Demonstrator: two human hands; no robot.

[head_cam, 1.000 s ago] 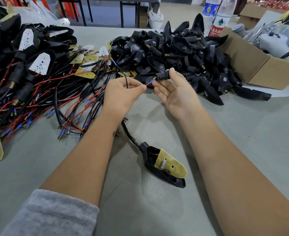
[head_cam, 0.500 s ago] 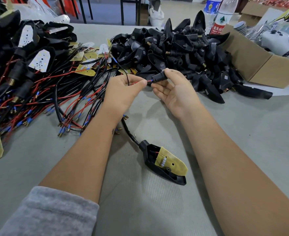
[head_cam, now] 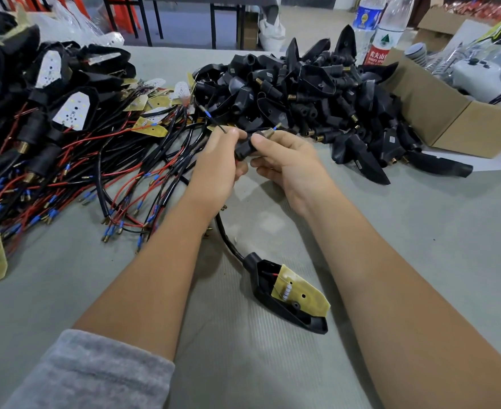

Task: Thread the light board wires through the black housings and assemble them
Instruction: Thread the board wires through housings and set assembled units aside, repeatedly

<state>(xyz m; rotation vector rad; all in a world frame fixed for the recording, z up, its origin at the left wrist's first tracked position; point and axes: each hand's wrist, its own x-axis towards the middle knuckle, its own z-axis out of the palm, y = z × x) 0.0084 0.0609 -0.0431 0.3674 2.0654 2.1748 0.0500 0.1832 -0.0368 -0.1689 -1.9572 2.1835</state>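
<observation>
My left hand (head_cam: 218,163) pinches thin floppy wire (head_cam: 213,121); right hand (head_cam: 284,160) grips black housing (head_cam: 244,149), light, stiff plastic w/ brass end. Hold wire nr tip.

I am sitting at a bench in a small assembly workshop. The grey cloth-covered surface (head_cam: 420,231) in front of me carries a big heap of identical black plastic housings (head_cam: 302,93) and, to my left, a tangle of red and black wires with blue crimped ends (head_cam: 95,178) joined to yellow light boards. An open brown cardboard box (head_cam: 450,113) of bagged parts sits at my right, two clear plastic water bottles (head_cam: 382,28) stand behind the heap, and more cartons lie on the bare concrete floor (head_cam: 317,22) beyond.
</observation>
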